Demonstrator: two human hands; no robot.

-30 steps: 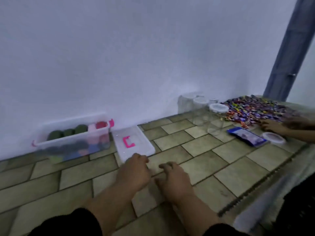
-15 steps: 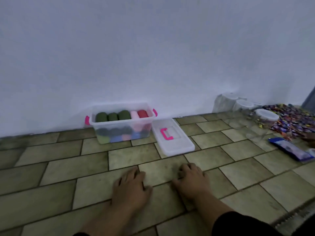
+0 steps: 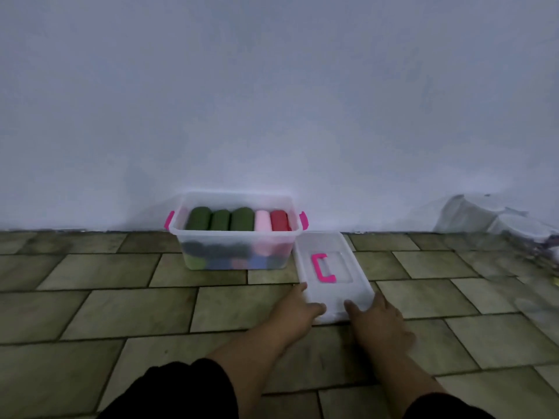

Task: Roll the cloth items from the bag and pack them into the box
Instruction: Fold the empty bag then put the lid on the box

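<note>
Against the pale wall (image 3: 272, 101), on matte rectangular floor tiles (image 3: 121, 309), stands the clear plastic box (image 3: 236, 240) with pink latches (image 3: 304, 220). Its top row is packed with soft cloth rolls (image 3: 239, 219): three dark green, one pink, one red. Blurred colours show through the side below. Just right of it lies the flat translucent lid (image 3: 331, 285) with a pink C-shaped handle (image 3: 323, 267). The left hand (image 3: 298, 309) and right hand (image 3: 376, 319) clasp its near corners, thumbs on top and fingers along the side edges.
</note>
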